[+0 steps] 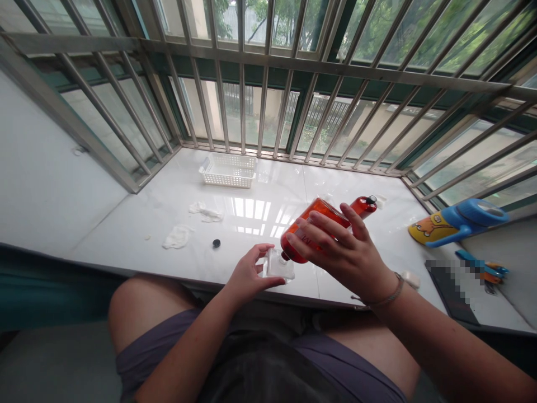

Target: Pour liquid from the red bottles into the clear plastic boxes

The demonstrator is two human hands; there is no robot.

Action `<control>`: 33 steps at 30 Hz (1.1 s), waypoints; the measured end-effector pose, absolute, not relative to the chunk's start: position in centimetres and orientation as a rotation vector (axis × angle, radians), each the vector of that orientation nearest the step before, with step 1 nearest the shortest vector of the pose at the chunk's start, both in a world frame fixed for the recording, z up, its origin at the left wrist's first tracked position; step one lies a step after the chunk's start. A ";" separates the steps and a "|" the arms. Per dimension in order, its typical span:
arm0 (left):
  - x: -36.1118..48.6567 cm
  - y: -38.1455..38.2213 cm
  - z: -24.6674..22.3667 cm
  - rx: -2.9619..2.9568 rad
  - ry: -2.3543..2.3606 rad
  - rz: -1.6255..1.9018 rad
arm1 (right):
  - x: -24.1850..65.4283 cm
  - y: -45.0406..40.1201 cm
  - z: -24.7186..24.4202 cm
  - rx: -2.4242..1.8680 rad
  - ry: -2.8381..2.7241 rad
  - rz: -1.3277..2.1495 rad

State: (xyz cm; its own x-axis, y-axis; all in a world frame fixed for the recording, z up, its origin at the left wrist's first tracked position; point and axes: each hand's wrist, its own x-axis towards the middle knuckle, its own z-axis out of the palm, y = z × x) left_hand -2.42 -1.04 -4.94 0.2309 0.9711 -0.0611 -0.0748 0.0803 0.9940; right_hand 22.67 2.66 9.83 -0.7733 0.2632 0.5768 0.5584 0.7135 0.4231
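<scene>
Right now your right hand (342, 254) is curled firmly around a red-orange plastic bottle (304, 232), tipped neck-down against a small clear container (277, 265) pinched in the fingers of your left hand (247, 274). You cannot tell whether any liquid has passed across. Farther off on the white sill (268, 190) lie a small black cap (216, 243), crumpled tissues (178, 237) and a white plastic basket (227, 170), below the window bars (241, 84).

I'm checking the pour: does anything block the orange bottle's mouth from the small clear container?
Nothing visible does: the orange bottle, held in the right hand, has its neck right at the small clear container, which the left hand holds.
</scene>
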 end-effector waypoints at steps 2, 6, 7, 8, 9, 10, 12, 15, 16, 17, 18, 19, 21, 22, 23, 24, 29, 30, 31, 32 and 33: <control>-2.4 -1.1 -4.8 1.190 1.030 1.018 | 22.8 2.6 9.1 -0.686 -2.428 -0.756; -2.5 -1.1 -4.8 1.163 1.045 1.020 | 23.1 2.2 6.9 -0.851 -2.403 -0.608; -2.6 -1.1 -4.8 1.153 1.042 1.024 | 23.1 2.0 6.3 -0.891 -2.397 -0.576; -2.6 -1.2 -4.9 1.145 1.041 1.025 | 23.1 1.9 5.6 -0.930 -2.387 -0.543; -2.7 -1.2 -5.0 1.137 1.040 1.023 | 23.1 1.7 4.9 -0.972 -2.374 -0.504; -2.7 -1.3 -5.1 1.132 1.040 1.022 | 23.2 1.6 4.2 -1.017 -2.355 -0.460; -3.0 -1.4 -5.3 1.137 1.048 1.020 | 23.3 1.4 2.7 -1.112 -2.298 -0.357; -3.6 -1.3 -5.8 1.180 1.060 1.022 | 23.5 1.0 0.2 -1.237 -2.144 -0.097; -3.8 -1.2 -6.0 1.195 1.057 1.018 | 23.5 0.8 -0.7 -1.278 -2.063 0.026; -4.0 -1.2 -6.2 1.208 1.052 1.012 | 23.6 0.5 -1.7 -1.321 -1.970 0.153; -4.3 -1.1 -6.4 1.219 1.050 1.008 | 23.6 0.2 -2.6 -1.363 -1.875 0.274; -4.5 -1.0 -6.6 1.230 1.054 1.004 | 23.6 -0.1 -3.4 -1.404 -1.790 0.375; -4.8 -0.7 -7.1 1.260 1.086 0.998 | 23.6 -0.7 -5.0 -1.472 -1.674 0.488; -4.9 -0.6 -7.3 1.278 1.106 0.995 | 23.7 -0.9 -5.6 -1.491 -1.651 0.512; -5.0 -0.5 -7.4 1.295 1.123 0.990 | 23.8 -1.0 -6.2 -1.501 -1.642 0.521; -5.1 -0.4 -7.5 1.306 1.134 0.985 | 23.9 -1.0 -6.7 -1.507 -1.636 0.520; -5.1 0.0 -7.7 1.272 1.096 0.968 | 24.8 -0.3 -8.7 -1.501 -1.597 0.552; -5.1 0.1 -7.7 1.257 1.083 0.968 | 24.9 -0.1 -9.1 -1.497 -1.590 0.570; -5.1 0.1 -7.8 1.244 1.072 0.970 | 25.0 0.0 -9.4 -1.496 -1.585 0.585; -5.2 0.2 -8.0 1.234 1.066 0.976 | 25.2 0.2 -9.7 -1.498 -1.580 0.593; -5.2 0.2 -8.1 1.228 1.064 0.984 | 25.2 0.3 -10.0 -1.502 -1.578 0.598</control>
State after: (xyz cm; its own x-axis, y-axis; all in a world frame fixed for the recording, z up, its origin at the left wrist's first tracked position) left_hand -5.23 0.22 -8.11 0.2299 0.9693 -0.0868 -0.0112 0.0919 0.9957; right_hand 25.23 0.25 -9.96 0.0874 0.9639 0.2514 0.5551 0.1624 -0.8158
